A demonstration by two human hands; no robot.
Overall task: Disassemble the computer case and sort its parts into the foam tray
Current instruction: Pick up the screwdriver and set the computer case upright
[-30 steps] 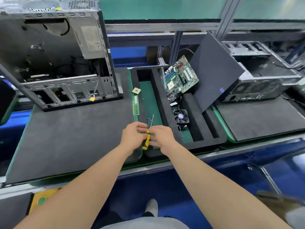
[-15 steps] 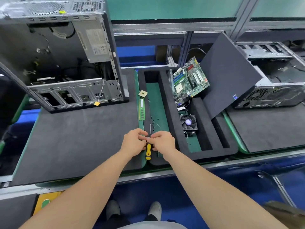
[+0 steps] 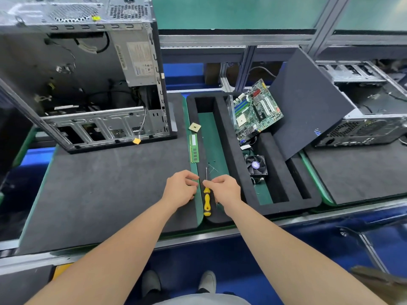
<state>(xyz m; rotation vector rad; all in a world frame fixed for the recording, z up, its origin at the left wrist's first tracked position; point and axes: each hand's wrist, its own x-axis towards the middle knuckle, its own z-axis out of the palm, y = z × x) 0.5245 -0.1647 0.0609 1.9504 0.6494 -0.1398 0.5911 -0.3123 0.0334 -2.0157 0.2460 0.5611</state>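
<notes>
The open computer case (image 3: 92, 119) stands on the grey mat at the far left. To its right, the black foam tray (image 3: 229, 139) holds a motherboard (image 3: 255, 111) leaning upright, a fan (image 3: 256, 167), a RAM stick (image 3: 194, 148) and a CPU chip (image 3: 195, 127). A yellow-handled screwdriver (image 3: 207, 201) lies in the tray's left slot near the front edge. My right hand (image 3: 226, 190) pinches its shaft just above the handle. My left hand (image 3: 181, 188) is beside it on the left, fingers loosely curled, with nothing visible in them.
A dark side panel (image 3: 308, 102) leans over the tray's right slots against a second case (image 3: 363, 126) on the right mat. Small screws (image 3: 212, 168) lie in the green slot. The grey mat (image 3: 105, 186) spreads left of the tray; the bench edge runs along the front.
The screwdriver has gone down from both hands into the tray's left slot. My left hand has let go and moved slightly left; my right hand still pinches the shaft.
</notes>
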